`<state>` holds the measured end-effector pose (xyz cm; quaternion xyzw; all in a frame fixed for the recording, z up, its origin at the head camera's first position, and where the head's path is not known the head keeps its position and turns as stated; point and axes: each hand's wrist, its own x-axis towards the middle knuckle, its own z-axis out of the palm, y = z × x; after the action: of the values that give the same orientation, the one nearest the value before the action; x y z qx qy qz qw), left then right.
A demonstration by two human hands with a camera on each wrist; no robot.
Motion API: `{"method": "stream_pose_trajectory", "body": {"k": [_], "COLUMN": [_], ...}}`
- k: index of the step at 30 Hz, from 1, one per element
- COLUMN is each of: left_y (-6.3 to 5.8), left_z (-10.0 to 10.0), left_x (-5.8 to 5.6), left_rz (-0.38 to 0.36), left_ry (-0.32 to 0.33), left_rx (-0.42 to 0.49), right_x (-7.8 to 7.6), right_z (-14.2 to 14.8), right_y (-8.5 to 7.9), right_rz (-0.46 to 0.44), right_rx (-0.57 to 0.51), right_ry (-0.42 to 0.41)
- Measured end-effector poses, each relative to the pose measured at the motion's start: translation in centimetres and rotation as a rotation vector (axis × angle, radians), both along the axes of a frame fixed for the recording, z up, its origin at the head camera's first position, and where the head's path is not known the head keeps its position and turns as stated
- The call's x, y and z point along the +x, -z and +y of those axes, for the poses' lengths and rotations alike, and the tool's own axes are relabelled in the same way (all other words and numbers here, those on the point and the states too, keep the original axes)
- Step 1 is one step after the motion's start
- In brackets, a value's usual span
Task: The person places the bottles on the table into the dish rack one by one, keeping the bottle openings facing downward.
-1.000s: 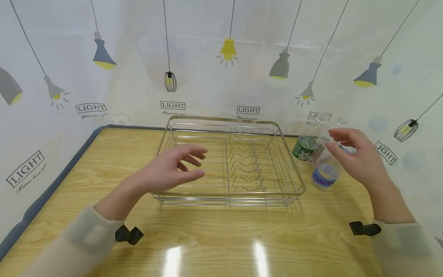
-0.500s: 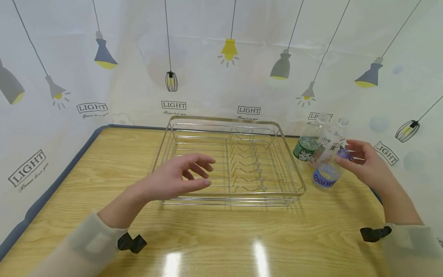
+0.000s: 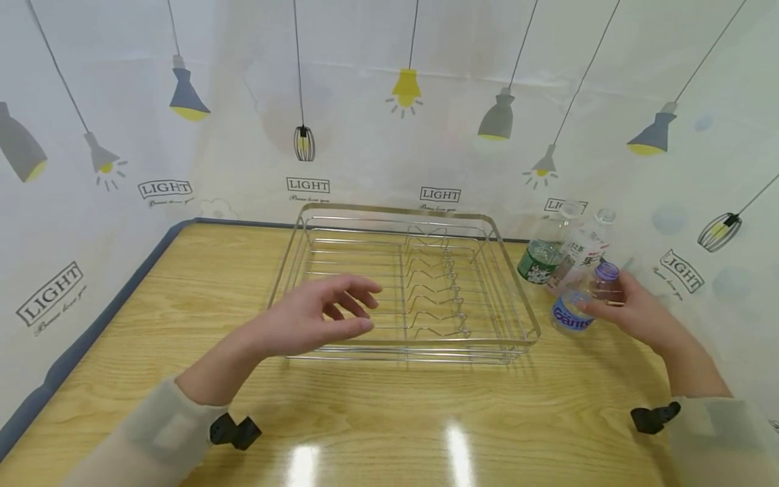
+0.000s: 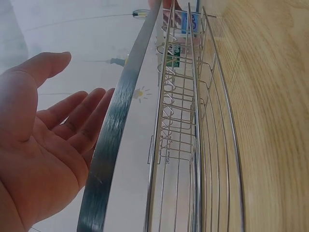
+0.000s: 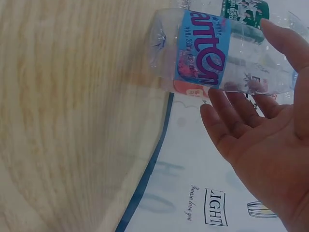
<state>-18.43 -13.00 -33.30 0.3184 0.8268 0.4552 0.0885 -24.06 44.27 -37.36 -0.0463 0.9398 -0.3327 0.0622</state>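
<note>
In the head view a clear plastic bottle (image 3: 572, 316) with a blue-and-purple label and a purple-tinted, capless neck stands right of the wire rack. My right hand (image 3: 635, 311) is at its right side, thumb overlapping the front and fingers partly behind. In the right wrist view the fingertips (image 5: 217, 99) reach the bottle's edge, with the palm spaced away from it. My left hand (image 3: 316, 314) hovers over the left front of the metal dish rack (image 3: 402, 341), fingers loosely bent and holding nothing. The left wrist view shows that palm beside the rack's flat rim (image 4: 116, 116).
Behind the labelled bottle stand a green-labelled clear bottle (image 3: 540, 260) and a white-labelled one (image 3: 584, 251), close together. The rack has a row of wavy wire dividers (image 3: 432, 297). A printed cloth (image 3: 359, 149) rises behind the wooden table (image 3: 365, 412).
My right hand has moved down from above the bottles to the side of the blue-and-purple-labelled bottle. The left hand has shifted slightly right and lower over the rack.
</note>
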Motion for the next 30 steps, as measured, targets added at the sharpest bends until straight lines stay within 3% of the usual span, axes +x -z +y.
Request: {"method": "stream_pose_trajectory", "body": {"k": [10, 18, 25, 30], "left_y": [0.4, 0.2, 0.2, 0.1], "left_z": [-0.1, -0.1, 0.2, 0.5], "left_x": [-0.4, -0.4, -0.6, -0.9], "left_rz": [0.004, -0.007, -0.038, -0.063], "left_ry": [0.005, -0.023, -0.027, -0.029], "left_rx": [0.004, -0.005, 0.020, 0.039], "right_x": [0.2, 1.3, 2.8, 3.4], "right_z": [-0.1, -1.8, -4.0, -6.0], "right_y": [0.4, -2.0, -4.6, -6.1], "right_rz": [0.050, 0.240, 0.386, 0.499], "right_rx": [0.006, -0.009, -0.134, -0.311], "right_ry": [0.003, -0.004, -0.021, -0.120]}}
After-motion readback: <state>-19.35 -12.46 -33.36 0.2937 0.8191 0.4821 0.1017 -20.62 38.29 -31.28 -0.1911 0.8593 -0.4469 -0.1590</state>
